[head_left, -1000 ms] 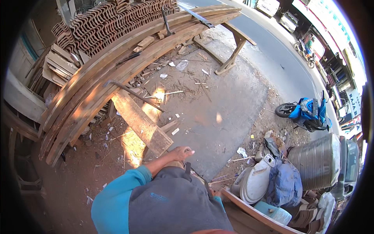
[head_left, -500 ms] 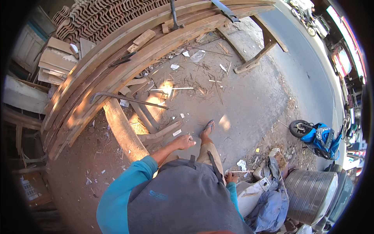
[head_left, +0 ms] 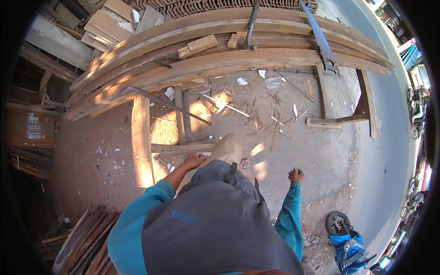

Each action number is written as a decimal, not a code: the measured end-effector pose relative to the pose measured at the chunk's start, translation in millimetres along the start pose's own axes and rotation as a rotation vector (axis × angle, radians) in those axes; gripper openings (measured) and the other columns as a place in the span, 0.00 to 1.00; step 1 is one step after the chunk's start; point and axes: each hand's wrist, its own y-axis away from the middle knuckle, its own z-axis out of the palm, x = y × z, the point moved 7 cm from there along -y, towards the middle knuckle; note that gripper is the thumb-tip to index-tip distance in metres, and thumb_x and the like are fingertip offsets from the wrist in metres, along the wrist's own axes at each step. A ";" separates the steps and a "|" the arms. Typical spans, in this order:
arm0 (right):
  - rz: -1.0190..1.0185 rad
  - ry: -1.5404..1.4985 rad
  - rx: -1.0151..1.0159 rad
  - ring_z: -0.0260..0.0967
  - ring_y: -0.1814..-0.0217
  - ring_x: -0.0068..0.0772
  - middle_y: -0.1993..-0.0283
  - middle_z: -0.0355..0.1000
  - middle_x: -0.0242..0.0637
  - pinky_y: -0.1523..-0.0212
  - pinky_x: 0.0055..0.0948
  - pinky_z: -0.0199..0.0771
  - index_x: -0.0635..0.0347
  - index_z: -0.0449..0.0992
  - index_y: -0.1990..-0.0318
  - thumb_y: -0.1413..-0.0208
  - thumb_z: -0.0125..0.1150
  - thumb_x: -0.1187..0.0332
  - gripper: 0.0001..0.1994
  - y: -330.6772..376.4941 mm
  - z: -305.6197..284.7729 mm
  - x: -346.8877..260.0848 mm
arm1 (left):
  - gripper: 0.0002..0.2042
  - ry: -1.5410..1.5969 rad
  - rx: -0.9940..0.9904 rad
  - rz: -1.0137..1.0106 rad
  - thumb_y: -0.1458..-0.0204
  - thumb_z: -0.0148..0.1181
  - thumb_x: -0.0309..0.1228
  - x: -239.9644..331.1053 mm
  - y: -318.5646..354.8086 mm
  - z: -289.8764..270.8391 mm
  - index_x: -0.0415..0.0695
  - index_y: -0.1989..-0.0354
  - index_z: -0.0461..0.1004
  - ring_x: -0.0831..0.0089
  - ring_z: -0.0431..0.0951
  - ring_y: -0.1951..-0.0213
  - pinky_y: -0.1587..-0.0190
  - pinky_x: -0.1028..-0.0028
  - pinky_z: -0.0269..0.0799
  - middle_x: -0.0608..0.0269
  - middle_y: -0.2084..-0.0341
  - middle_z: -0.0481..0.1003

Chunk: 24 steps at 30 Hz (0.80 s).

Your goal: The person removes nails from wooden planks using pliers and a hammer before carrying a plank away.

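My left hand (head_left: 196, 160) hangs in front of my left thigh, its fingers curled in, and nothing shows in it. Out to my right side, my right hand (head_left: 296, 175) is also curled over the ground and shows nothing held. Both are apart from the workbench. Ahead, long wooden beams (head_left: 192, 69) lie across trestles. On them rest a hammer-like tool (head_left: 252, 23) with a dark head, a handsaw (head_left: 319, 36), a wood block (head_left: 201, 44) and a dark metal tool (head_left: 170, 59). A curved metal bar (head_left: 174, 106) leans off the near beam.
A thick trestle leg (head_left: 141, 137) stands at front left; another wooden trestle (head_left: 364, 107) is at right. Sticks and paper scraps litter the ground. Stacked planks (head_left: 87, 238) lie lower left. A blue motorcycle (head_left: 348, 252) stands lower right beside the road (head_left: 385, 160). Roof tiles (head_left: 183, 7) are piled behind.
My view has turned left and come closer to the beams. My right hand has swung forward and outward from beside the junk pile, which has left the view.
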 end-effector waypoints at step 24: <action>-1.077 0.873 0.325 0.62 0.33 0.51 0.38 0.67 0.46 0.31 0.51 0.54 0.53 0.67 0.37 0.43 0.65 0.54 0.28 -165.4 185.5 -580.8 | 0.24 0.051 0.150 0.259 0.42 0.56 0.50 259.1 -285.7 -70.2 0.41 0.50 0.77 0.51 0.79 0.49 0.44 0.60 0.72 0.45 0.56 0.80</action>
